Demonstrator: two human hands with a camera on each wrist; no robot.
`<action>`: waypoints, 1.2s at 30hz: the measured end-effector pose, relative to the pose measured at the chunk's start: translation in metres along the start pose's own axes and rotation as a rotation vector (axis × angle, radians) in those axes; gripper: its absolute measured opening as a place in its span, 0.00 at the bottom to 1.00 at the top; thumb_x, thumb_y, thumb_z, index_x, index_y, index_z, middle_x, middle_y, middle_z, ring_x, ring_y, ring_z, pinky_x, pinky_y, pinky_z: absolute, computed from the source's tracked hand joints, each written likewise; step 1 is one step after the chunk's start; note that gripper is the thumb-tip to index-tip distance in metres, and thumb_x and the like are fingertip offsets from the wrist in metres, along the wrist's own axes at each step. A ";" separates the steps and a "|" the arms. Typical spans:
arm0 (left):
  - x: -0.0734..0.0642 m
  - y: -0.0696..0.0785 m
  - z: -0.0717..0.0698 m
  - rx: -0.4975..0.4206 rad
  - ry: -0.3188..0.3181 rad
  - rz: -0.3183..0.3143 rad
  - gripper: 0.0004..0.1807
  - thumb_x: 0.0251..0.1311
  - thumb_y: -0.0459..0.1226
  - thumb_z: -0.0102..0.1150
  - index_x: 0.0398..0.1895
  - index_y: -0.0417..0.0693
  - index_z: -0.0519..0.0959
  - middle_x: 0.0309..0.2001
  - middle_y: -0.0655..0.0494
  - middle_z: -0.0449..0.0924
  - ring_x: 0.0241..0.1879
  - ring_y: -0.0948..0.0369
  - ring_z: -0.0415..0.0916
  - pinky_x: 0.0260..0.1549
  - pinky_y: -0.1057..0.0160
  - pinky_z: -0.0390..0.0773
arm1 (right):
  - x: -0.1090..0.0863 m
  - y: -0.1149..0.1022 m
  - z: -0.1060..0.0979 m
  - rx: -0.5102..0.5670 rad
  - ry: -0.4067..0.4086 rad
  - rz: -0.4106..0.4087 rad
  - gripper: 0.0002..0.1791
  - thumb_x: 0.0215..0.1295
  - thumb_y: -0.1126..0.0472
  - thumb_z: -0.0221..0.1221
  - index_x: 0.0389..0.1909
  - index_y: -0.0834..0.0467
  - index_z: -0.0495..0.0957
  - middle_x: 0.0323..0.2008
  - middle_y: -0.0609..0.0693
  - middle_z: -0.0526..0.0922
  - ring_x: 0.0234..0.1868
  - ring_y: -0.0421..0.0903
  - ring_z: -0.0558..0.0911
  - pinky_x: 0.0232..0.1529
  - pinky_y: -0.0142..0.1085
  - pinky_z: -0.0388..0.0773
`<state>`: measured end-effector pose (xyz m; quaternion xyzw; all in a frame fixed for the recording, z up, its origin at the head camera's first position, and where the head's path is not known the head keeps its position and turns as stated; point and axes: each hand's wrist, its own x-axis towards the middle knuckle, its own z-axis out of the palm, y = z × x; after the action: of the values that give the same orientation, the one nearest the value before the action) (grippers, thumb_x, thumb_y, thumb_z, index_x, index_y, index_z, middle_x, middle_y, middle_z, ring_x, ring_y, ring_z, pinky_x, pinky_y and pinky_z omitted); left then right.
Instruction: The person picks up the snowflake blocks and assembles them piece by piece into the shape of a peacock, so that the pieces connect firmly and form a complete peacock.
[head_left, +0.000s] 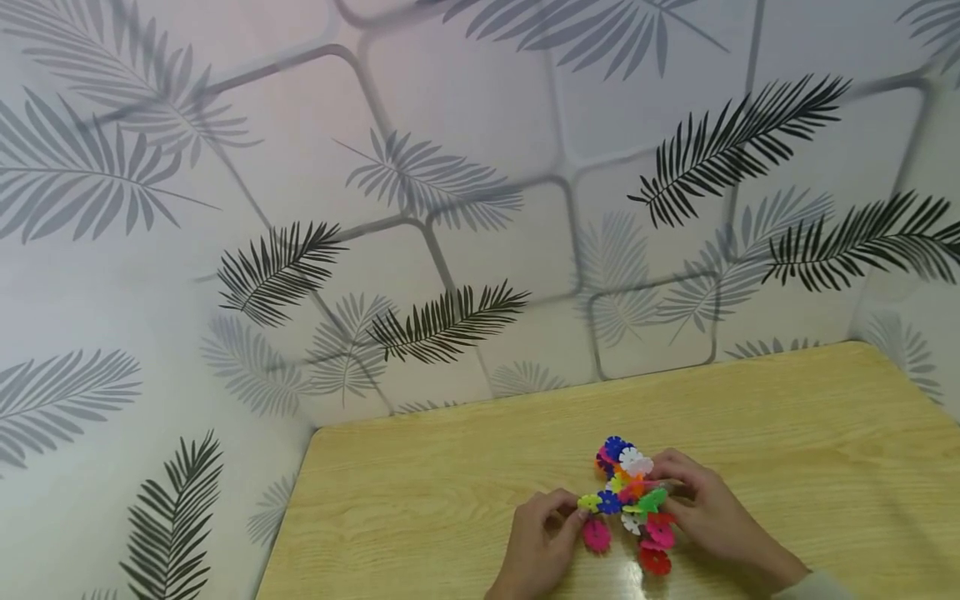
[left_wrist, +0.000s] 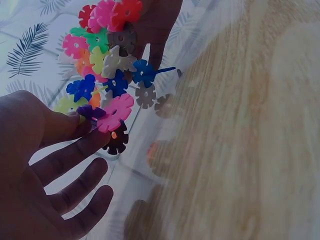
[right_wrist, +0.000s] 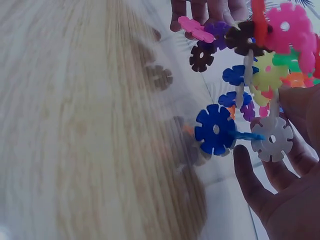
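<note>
A model of interlocking snowflake discs [head_left: 608,502] in many colours is held up by both hands over the front of the table. At its left end, my left hand [head_left: 536,537] pinches the discs between thumb and index finger. The left wrist view shows that pinch beside a purple disc [left_wrist: 91,112] and a pink disc [left_wrist: 116,112], with the other fingers spread. My right hand [head_left: 712,508] grips the model's right side near a green disc [head_left: 652,500]. In the right wrist view, a white disc [right_wrist: 272,139] and a blue disc [right_wrist: 215,130] lie by its fingers; part of the grip is hidden.
The wooden table [head_left: 420,492] has a glossy top that reflects the model. Behind it and at the left stands a wall [head_left: 487,250] with a leaf pattern. The table's back edge meets this wall.
</note>
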<state>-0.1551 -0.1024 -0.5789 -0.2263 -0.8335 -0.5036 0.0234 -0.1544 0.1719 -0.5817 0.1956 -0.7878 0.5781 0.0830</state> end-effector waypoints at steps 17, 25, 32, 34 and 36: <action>0.001 0.007 -0.005 -0.001 0.001 -0.013 0.06 0.76 0.36 0.62 0.42 0.50 0.88 0.39 0.55 0.90 0.43 0.72 0.79 0.47 0.68 0.83 | 0.003 -0.015 0.004 -0.059 0.016 0.226 0.13 0.68 0.76 0.65 0.39 0.52 0.84 0.48 0.47 0.83 0.51 0.30 0.80 0.51 0.28 0.84; 0.001 0.004 -0.003 0.006 0.015 -0.011 0.06 0.77 0.37 0.62 0.42 0.50 0.87 0.38 0.55 0.90 0.42 0.72 0.78 0.47 0.69 0.83 | 0.004 -0.015 0.004 -0.070 0.003 0.220 0.14 0.68 0.75 0.65 0.39 0.51 0.84 0.47 0.47 0.83 0.50 0.31 0.81 0.50 0.29 0.84; 0.002 0.004 -0.003 -0.009 0.018 -0.041 0.05 0.77 0.37 0.62 0.42 0.50 0.86 0.38 0.55 0.91 0.41 0.72 0.79 0.47 0.68 0.82 | 0.004 -0.017 0.005 -0.045 0.018 0.212 0.10 0.70 0.72 0.66 0.41 0.52 0.85 0.46 0.48 0.84 0.48 0.32 0.81 0.48 0.30 0.85; 0.002 0.004 -0.003 -0.019 0.017 -0.051 0.05 0.77 0.37 0.62 0.42 0.50 0.86 0.37 0.55 0.91 0.41 0.72 0.79 0.47 0.69 0.82 | 0.004 -0.018 0.006 -0.031 0.023 0.204 0.09 0.71 0.71 0.66 0.41 0.53 0.85 0.46 0.48 0.84 0.47 0.32 0.81 0.47 0.30 0.85; 0.002 0.004 -0.003 -0.027 0.013 -0.053 0.05 0.77 0.37 0.62 0.41 0.50 0.87 0.38 0.54 0.91 0.41 0.72 0.79 0.47 0.69 0.82 | 0.004 -0.018 0.006 -0.022 0.028 0.197 0.08 0.72 0.70 0.67 0.41 0.54 0.86 0.46 0.49 0.85 0.47 0.32 0.82 0.46 0.31 0.85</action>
<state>-0.1560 -0.1020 -0.5733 -0.2014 -0.8320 -0.5167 0.0123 -0.1501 0.1608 -0.5663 0.1082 -0.8085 0.5772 0.0388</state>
